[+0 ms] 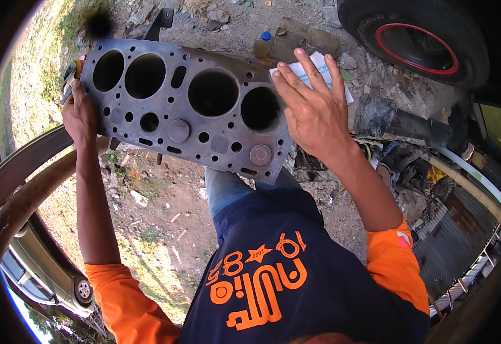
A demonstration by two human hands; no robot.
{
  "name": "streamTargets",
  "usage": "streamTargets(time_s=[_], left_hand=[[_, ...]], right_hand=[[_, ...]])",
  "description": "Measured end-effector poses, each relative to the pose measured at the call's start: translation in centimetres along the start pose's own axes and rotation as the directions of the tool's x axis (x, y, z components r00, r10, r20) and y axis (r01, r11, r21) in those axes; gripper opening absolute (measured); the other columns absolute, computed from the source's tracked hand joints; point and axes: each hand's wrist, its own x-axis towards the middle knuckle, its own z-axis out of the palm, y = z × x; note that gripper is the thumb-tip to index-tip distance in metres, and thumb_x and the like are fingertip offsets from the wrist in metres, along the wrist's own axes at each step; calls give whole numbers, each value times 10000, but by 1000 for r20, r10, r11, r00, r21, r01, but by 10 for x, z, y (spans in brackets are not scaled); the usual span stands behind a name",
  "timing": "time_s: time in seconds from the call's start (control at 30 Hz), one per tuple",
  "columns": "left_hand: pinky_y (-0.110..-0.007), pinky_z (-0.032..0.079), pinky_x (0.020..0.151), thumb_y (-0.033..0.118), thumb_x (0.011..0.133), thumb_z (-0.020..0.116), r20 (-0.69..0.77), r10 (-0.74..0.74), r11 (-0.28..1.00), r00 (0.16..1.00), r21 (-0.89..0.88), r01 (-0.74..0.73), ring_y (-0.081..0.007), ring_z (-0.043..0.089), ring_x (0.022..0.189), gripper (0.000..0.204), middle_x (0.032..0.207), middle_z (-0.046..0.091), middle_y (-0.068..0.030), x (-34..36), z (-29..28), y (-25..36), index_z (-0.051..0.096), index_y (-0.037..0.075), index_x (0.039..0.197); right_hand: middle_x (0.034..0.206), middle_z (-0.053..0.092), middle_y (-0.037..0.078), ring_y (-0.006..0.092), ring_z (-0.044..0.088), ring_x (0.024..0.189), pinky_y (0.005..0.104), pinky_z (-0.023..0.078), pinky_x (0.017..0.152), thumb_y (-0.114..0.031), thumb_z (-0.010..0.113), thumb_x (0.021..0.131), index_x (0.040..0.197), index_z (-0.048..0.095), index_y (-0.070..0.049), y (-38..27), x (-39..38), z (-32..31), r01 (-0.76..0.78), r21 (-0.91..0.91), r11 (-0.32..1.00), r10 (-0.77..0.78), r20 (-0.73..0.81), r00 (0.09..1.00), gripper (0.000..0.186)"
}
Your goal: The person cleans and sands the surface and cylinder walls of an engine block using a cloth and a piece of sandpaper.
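A grey metal engine block face (181, 109) with several large round bores and many small holes tilts across the upper middle of the head view. My left hand (79, 113) grips its left end, beside a small tool with an orange handle (74, 71). My right hand (313, 106) lies on the block's right end, fingers spread, pressing a white paper sheet (313, 74) against its edge. My forearms rise from orange sleeves at the bottom.
Bare dirt and rubble ground (164, 200) lies beneath. A tyre with a red rim ring (416, 40) sits top right, a small plastic bottle with a blue cap (263, 43) above the block, a dark cylinder part (399, 123) at right, a parked car (44, 269) lower left.
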Motion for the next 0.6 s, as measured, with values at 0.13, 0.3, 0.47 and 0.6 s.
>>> streamTargets(time_s=[0.13,0.3,0.47,0.6], left_hand=[[-440,514,951,663,1031,491,-2,13,1000,1000,9,-13,-389,715,987,767,1027,770,-248,-2,-2,0,781,-34,1165],[-445,517,957,670,1026,497,28,10,1000,1000,-29,-9,-394,716,993,769,1027,770,-251,-5,-5,5,778,-28,1184],[-440,521,937,667,1031,498,-33,40,999,999,26,-39,-369,720,958,774,995,768,-250,-1,-2,2,778,-45,1148],[-455,517,939,660,1033,496,-13,22,1000,1000,5,-22,-383,712,960,766,998,767,-253,-4,-1,2,778,-46,1120]], right_hand=[[1411,726,135,345,498,1512,645,239,1283,-141,723,881,1315,755,-24,3,-11,3,1,-2,1000,-1,5,1000,451],[1402,733,121,338,495,1518,658,240,1279,-142,719,886,1305,764,-29,2,5,0,23,-1,1000,-23,9,1000,436],[1405,729,123,333,512,1501,633,230,1293,-158,742,872,1294,763,-29,11,-25,3,29,-34,999,-29,4,1000,442],[1410,729,117,326,517,1501,642,230,1294,-141,749,857,1292,774,-42,12,13,5,85,50,995,-84,-19,996,447]])
